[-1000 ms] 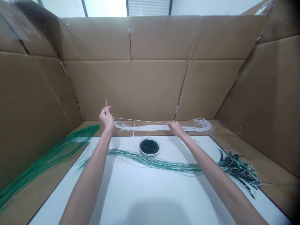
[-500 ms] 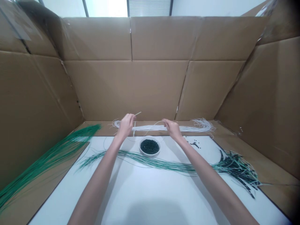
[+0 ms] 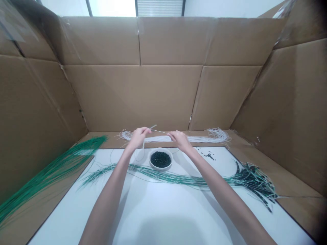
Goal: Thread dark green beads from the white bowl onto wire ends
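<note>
My left hand point(image 3: 138, 137) and my right hand point(image 3: 180, 140) pinch a thin white cord point(image 3: 159, 131) that runs taut between them, with a short pale tip point(image 3: 153, 127) rising beyond my left fingers. Both hands are above a long bundle of white cords point(image 3: 204, 139) lying on the cardboard. Below them stands a white bowl point(image 3: 167, 167) of dark green beads point(image 3: 160, 159), not touched by either hand. A long band of green-and-white strands point(image 3: 163, 174) crosses the board under my forearms.
The white board point(image 3: 158, 211) lies on cardboard, with cardboard walls behind and at both sides. A few dark beads point(image 3: 209, 155) are scattered near its back edge. A dark strand pile point(image 3: 252, 178) is at right, and a green bundle point(image 3: 51, 178) lies at left.
My hands have moved closer together, the left one shifting right. The cord now stretches straight between them, and the view has moved slightly.
</note>
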Action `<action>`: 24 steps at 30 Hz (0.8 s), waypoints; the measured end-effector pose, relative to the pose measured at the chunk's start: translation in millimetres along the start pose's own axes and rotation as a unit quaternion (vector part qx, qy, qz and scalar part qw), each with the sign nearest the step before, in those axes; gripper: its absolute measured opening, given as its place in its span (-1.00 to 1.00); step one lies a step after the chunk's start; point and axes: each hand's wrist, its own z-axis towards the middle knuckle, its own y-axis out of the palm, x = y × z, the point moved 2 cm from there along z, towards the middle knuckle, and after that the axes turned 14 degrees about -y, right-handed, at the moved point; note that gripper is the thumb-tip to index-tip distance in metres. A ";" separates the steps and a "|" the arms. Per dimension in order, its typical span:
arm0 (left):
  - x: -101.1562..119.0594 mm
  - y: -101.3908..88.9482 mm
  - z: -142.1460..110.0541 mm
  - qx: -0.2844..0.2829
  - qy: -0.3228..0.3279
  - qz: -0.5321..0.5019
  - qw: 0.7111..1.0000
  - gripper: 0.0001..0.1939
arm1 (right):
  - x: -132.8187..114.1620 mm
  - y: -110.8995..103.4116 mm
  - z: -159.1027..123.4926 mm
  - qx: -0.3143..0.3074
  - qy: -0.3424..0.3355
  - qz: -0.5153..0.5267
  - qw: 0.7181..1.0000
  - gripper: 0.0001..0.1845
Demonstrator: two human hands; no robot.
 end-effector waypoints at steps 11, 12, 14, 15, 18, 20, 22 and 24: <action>-44.4 -76.3 -3.2 0.287 -0.073 0.035 0.955 -0.70 | -5.7 -6.9 -12.2 0.049 0.064 0.204 0.976 -0.54; -37.1 -75.1 -3.9 0.311 -0.057 0.029 0.948 -0.70 | -17.7 -4.0 -11.9 0.052 0.074 0.241 0.966 -0.52; -18.9 -67.8 -3.8 0.334 -0.033 0.003 0.942 -0.70 | -47.6 3.2 -12.8 0.053 0.100 0.329 0.938 -0.47; -9.0 -61.7 -2.6 0.323 -0.027 -0.022 0.946 -0.70 | -64.0 8.7 -14.4 0.063 0.153 0.480 0.861 -0.52; 18.5 -35.7 4.2 0.162 -0.024 -0.160 0.973 -0.72 | -115.2 23.8 -19.9 0.056 0.275 0.719 0.636 -0.66; 32.4 -18.6 6.9 0.053 -0.025 -0.245 0.968 -0.76 | -143.0 31.8 -23.9 0.001 0.319 0.737 0.595 -0.73; 40.8 -5.8 6.7 -0.029 -0.019 -0.282 0.959 -0.79 | -164.7 37.5 -28.6 -0.124 0.292 0.718 0.619 -0.76; 42.7 2.0 4.3 -0.077 -0.021 -0.281 0.956 -0.80 | -179.5 40.4 -36.9 -0.295 0.220 0.659 0.655 -0.73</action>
